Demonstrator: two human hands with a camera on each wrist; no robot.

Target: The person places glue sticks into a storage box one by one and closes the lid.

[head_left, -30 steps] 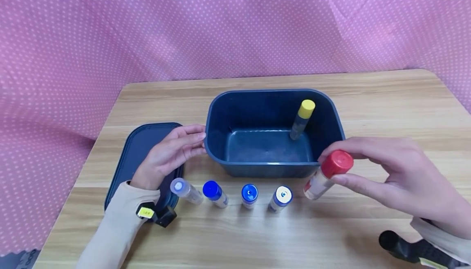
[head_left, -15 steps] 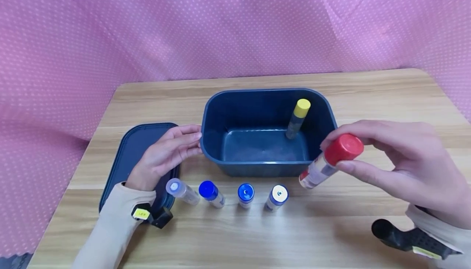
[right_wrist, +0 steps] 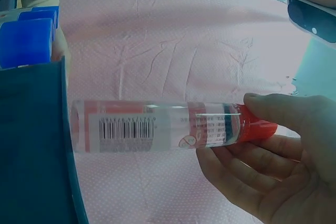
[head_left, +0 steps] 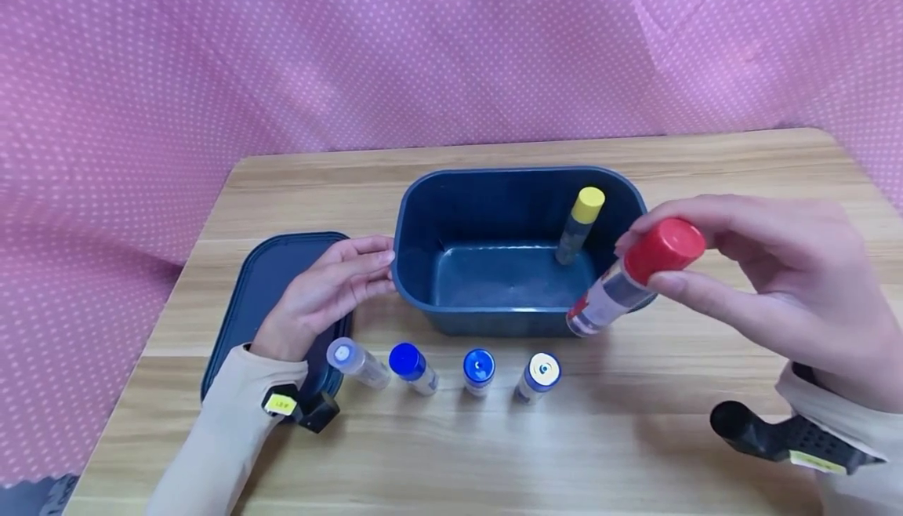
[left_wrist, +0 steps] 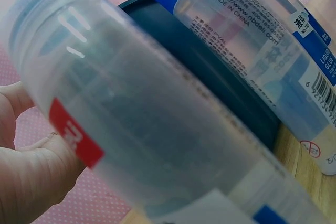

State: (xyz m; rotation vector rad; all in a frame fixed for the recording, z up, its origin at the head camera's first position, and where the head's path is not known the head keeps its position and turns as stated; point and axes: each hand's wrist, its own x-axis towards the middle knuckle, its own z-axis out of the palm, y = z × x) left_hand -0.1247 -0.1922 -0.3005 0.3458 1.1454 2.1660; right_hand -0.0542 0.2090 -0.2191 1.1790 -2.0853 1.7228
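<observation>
Thumb and fingers of my right hand [head_left: 769, 288] pinch a clear glue bottle [head_left: 607, 300] by its red cap, tilted, its base overlapping the front right rim of a dark blue bin [head_left: 494, 323] in the head view. The right wrist view shows the same glue bottle [right_wrist: 168, 127] with a barcode label, beside the bin wall [right_wrist: 31, 140]. My left hand [head_left: 320, 296] touches the bin's left side with extended fingertips. Inside the bin, a yellow-capped glue bottle [head_left: 578, 226] leans at the right. Close to the left wrist camera stands a clear-capped glue bottle [left_wrist: 142, 108].
In front of the bin stand a clear-capped bottle [head_left: 357, 363], a blue-capped glue bottle [head_left: 414, 369], another blue-topped one [head_left: 479, 372] and one with a white-and-blue top [head_left: 538, 379]. A dark blue lid [head_left: 271, 273] lies under the left forearm. A pink dotted cloth [head_left: 451, 53] hangs behind the table.
My right hand has raised the red-capped glue bottle off the table and moved it up toward the bin's front right rim. The left hand stays at the bin's left side.
</observation>
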